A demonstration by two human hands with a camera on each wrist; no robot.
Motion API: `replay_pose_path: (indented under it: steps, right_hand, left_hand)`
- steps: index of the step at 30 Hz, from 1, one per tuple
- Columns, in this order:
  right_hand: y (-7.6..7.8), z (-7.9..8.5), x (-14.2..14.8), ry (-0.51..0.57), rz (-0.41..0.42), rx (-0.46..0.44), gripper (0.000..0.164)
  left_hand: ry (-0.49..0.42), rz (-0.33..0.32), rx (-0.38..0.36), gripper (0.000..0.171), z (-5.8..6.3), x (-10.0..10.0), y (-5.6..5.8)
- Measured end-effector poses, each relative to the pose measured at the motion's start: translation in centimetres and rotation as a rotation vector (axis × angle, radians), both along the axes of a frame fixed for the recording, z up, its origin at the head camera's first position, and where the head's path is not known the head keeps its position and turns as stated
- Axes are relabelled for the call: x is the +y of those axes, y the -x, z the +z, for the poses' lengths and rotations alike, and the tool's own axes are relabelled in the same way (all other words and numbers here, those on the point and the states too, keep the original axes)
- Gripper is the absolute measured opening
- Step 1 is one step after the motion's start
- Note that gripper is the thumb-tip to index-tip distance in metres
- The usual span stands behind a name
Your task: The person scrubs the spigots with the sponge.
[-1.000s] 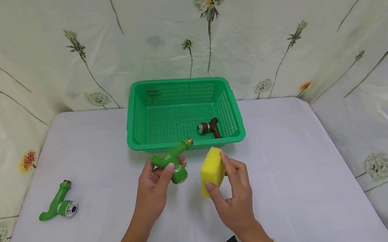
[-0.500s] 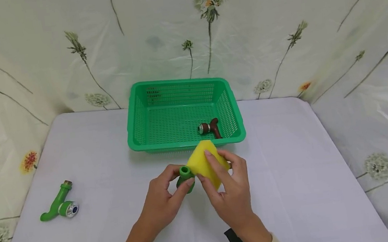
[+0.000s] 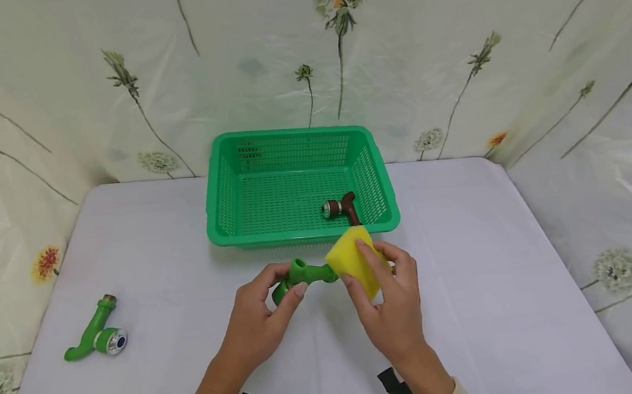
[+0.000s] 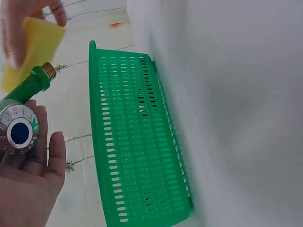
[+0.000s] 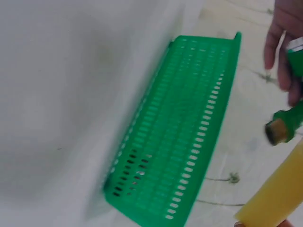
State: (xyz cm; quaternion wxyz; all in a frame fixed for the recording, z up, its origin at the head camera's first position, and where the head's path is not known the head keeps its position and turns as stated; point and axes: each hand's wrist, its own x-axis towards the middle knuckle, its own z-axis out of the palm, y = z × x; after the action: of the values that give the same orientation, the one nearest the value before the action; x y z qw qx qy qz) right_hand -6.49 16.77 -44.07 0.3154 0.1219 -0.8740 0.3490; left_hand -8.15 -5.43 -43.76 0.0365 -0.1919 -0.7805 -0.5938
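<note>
The left hand [image 3: 262, 317] grips a green tap [image 3: 313, 274] between thumb and fingers, and the right hand [image 3: 389, 305] pinches a yellow sponge [image 3: 355, 261]. Half a second ago the tap's open mouth faced back toward the person; now the tap lies crosswise, its brass-threaded end [image 4: 49, 71] pointing to the right hand, and the sponge has shifted slightly right with it. From the head view the sponge overlaps that end, though I can't tell whether they touch. To my eye, the turn brings the threaded end within the sponge's reach, and the work on this tap looks unfinished.

Just beyond both hands stands a green plastic basket [image 3: 303, 234], with a brown tap [image 3: 346, 206] in its near corner, past the right hand. Well out to the left of the left hand, a second green tap [image 3: 88, 333] lies on the white-covered bench [image 3: 505, 266]. Those three haven't moved.
</note>
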Motion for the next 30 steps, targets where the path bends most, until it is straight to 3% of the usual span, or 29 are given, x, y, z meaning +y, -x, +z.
replay_pose_path:
  steps: [7, 12, 17, 22, 27, 30]
  right_hand:
    - [-0.6, 0.7, -1.5, 0.045, 0.121, 0.040, 0.049]
    - [-0.8, -0.2, -0.9, 0.017, 0.090, 0.014, 0.048]
    - [-0.8, -1.5, 0.7, -0.032, 0.010, -0.109, 0.052]
    - [-0.8, -2.1, 1.8, -0.016, -0.060, -0.164, 0.057]
    - [-0.5, -2.0, 1.9, 0.116, -0.005, -0.237, 0.053]
    - [-0.5, -2.0, 1.4, 0.141, 0.034, -0.305, 0.053]
  left_hand:
    - [0.113, -0.030, 0.106, 0.028, -0.1, -0.1, -0.4]
    - [0.132, -0.035, 0.169, 0.030, -0.1, -0.1, -0.6]
    - [0.100, -0.024, 0.193, 0.030, -0.4, -0.2, -0.5]
    - [0.060, -0.019, 0.173, 0.028, -0.4, -0.2, -0.4]
    - [-0.060, -0.006, 0.090, 0.023, 0.0, -0.3, -0.4]
    - [-0.140, -0.017, 0.044, 0.020, 0.4, -0.2, -0.5]
